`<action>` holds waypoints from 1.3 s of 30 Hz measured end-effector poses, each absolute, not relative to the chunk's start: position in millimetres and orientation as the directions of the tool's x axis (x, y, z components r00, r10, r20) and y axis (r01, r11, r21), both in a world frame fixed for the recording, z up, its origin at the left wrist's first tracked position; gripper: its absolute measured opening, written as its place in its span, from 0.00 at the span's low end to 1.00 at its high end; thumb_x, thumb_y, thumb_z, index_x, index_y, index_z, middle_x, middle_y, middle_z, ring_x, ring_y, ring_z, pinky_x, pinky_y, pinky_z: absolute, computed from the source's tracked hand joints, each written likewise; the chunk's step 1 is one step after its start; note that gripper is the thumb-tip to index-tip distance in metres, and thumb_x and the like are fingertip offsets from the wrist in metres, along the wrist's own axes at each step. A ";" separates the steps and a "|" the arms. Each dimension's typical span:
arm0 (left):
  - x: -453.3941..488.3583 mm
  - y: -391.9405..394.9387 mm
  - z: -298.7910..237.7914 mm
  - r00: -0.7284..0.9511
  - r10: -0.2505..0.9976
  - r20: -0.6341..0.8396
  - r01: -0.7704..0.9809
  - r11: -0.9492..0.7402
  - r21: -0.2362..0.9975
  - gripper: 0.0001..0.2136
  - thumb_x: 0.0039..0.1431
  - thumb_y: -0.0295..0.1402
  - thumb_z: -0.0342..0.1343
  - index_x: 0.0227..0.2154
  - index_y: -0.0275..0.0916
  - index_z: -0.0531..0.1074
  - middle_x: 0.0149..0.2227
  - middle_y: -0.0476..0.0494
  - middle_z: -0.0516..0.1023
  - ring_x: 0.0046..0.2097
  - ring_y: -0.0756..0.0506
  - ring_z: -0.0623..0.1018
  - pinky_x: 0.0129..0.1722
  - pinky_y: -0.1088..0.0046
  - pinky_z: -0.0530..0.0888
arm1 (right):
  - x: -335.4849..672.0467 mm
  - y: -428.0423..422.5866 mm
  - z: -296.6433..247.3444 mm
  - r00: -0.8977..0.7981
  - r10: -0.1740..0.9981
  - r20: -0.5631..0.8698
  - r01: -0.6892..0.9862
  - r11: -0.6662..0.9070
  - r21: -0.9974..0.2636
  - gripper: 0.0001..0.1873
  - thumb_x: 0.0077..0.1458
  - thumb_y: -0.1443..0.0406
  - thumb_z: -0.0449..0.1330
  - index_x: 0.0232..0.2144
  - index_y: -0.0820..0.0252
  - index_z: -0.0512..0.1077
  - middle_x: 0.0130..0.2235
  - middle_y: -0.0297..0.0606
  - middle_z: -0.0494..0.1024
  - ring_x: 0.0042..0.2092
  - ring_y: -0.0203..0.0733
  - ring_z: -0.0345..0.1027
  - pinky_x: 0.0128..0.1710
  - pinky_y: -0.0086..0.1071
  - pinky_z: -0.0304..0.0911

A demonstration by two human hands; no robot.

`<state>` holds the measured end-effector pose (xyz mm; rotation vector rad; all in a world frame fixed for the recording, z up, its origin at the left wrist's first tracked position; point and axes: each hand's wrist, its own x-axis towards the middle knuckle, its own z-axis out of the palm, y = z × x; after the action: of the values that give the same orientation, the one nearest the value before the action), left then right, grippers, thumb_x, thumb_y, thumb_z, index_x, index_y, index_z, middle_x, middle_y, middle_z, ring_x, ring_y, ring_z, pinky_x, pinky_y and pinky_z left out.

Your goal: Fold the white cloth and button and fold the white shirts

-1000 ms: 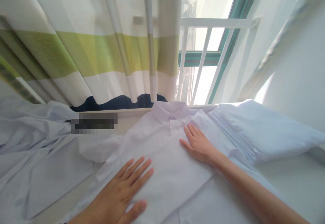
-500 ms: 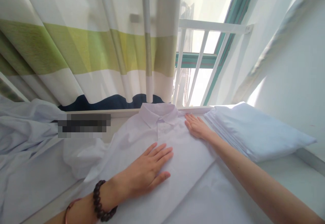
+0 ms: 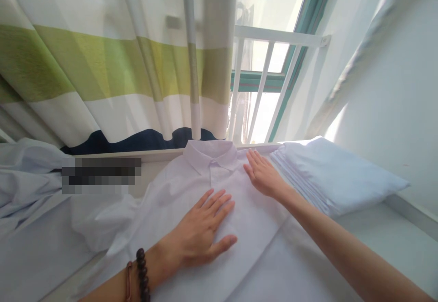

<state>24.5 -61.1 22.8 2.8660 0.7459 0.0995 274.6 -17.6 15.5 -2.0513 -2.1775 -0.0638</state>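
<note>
A white collared shirt (image 3: 219,215) lies face up in front of me, its collar (image 3: 210,156) at the far edge of the white surface. My left hand (image 3: 201,229) rests flat on the shirt's front below the collar, fingers spread, with a dark bead bracelet (image 3: 142,274) at the wrist. Near the shoulder to the right of the collar is my right hand (image 3: 263,172), its fingers stretched out over the cloth and holding nothing. A stack of folded white shirts (image 3: 342,174) lies just beyond my right hand.
Rumpled white garments (image 3: 34,220) lie on the left, beside a blurred-out dark patch (image 3: 102,174). A white and green curtain (image 3: 119,65) hangs behind the surface. White railings (image 3: 263,87) stand before a window, and a wall (image 3: 404,87) rises on the right.
My view has shifted slightly, so most things sit further left. My left hand has slid a little to the right on the shirt; the right hand has stayed near the shoulder.
</note>
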 end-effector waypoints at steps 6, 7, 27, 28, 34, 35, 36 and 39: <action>17.5 -55.8 7.8 0.838 0.545 0.019 0.533 -0.826 0.182 0.32 0.64 0.51 0.39 0.66 0.37 0.48 0.68 0.38 0.46 0.68 0.39 0.48 0.66 0.55 0.47 | 288.0 -43.8 -14.0 -0.004 0.998 0.067 0.989 0.014 -0.146 0.34 0.66 0.54 0.32 0.65 0.72 0.48 0.68 0.45 0.47 0.68 0.43 0.38 0.66 0.41 0.37; 14.9 -57.1 7.2 0.831 0.556 0.027 0.542 -0.820 0.184 0.33 0.64 0.52 0.40 0.66 0.37 0.47 0.68 0.37 0.45 0.68 0.39 0.47 0.65 0.55 0.48 | 292.7 -45.4 -15.3 0.004 0.998 0.066 0.990 0.006 -0.143 0.35 0.66 0.54 0.33 0.65 0.72 0.48 0.68 0.46 0.47 0.68 0.43 0.37 0.66 0.41 0.38; 39.2 -32.8 3.3 0.815 0.575 0.072 0.563 -0.816 0.132 0.30 0.66 0.49 0.36 0.64 0.34 0.51 0.67 0.36 0.50 0.68 0.40 0.50 0.66 0.56 0.49 | 295.4 -3.1 -13.7 0.191 0.981 0.037 0.968 -0.182 -0.171 0.39 0.64 0.50 0.31 0.66 0.74 0.45 0.68 0.48 0.42 0.68 0.46 0.33 0.65 0.42 0.36; 38.9 -32.6 2.9 0.810 0.580 0.081 0.568 -0.812 0.135 0.31 0.66 0.50 0.37 0.64 0.33 0.51 0.67 0.36 0.49 0.68 0.39 0.50 0.65 0.56 0.49 | 299.4 -1.5 -13.0 0.205 0.978 0.033 0.966 -0.197 -0.169 0.39 0.64 0.50 0.31 0.66 0.75 0.44 0.68 0.50 0.42 0.68 0.47 0.33 0.65 0.43 0.36; 38.7 -29.6 -1.9 0.742 0.660 0.115 0.647 -0.751 0.133 0.38 0.62 0.54 0.39 0.65 0.29 0.47 0.68 0.30 0.43 0.68 0.34 0.45 0.65 0.52 0.49 | 300.8 5.4 -4.4 0.240 0.971 0.015 0.963 -0.236 -0.134 0.38 0.64 0.52 0.35 0.65 0.77 0.45 0.68 0.52 0.44 0.68 0.48 0.34 0.65 0.43 0.33; 39.3 -30.0 -1.1 0.745 0.661 0.091 0.649 -0.750 0.129 0.37 0.62 0.54 0.39 0.65 0.30 0.48 0.68 0.30 0.44 0.68 0.34 0.45 0.65 0.51 0.48 | 297.6 5.5 -2.9 0.250 0.968 0.015 0.961 -0.246 -0.127 0.38 0.64 0.53 0.36 0.65 0.78 0.46 0.68 0.53 0.44 0.68 0.49 0.34 0.65 0.44 0.32; 40.3 -30.7 0.6 0.747 0.662 0.063 0.652 -0.748 0.125 0.36 0.63 0.54 0.39 0.65 0.30 0.49 0.68 0.31 0.44 0.68 0.34 0.46 0.65 0.51 0.48 | 293.8 5.3 -1.9 0.252 0.968 0.018 0.961 -0.248 -0.122 0.38 0.64 0.53 0.37 0.65 0.78 0.47 0.68 0.54 0.43 0.68 0.50 0.32 0.65 0.45 0.30; 44.3 -30.8 10.5 0.740 0.672 0.002 0.666 -0.734 0.136 0.37 0.61 0.55 0.41 0.64 0.31 0.53 0.67 0.29 0.47 0.67 0.33 0.48 0.64 0.50 0.49 | 281.7 2.5 -3.2 0.212 0.976 0.041 0.970 -0.205 -0.133 0.36 0.64 0.51 0.38 0.65 0.70 0.50 0.68 0.50 0.42 0.68 0.50 0.32 0.65 0.46 0.30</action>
<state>44.3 -30.8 10.5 2.8120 1.0861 0.0771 281.7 2.5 -3.2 -2.3416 -1.8928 0.0785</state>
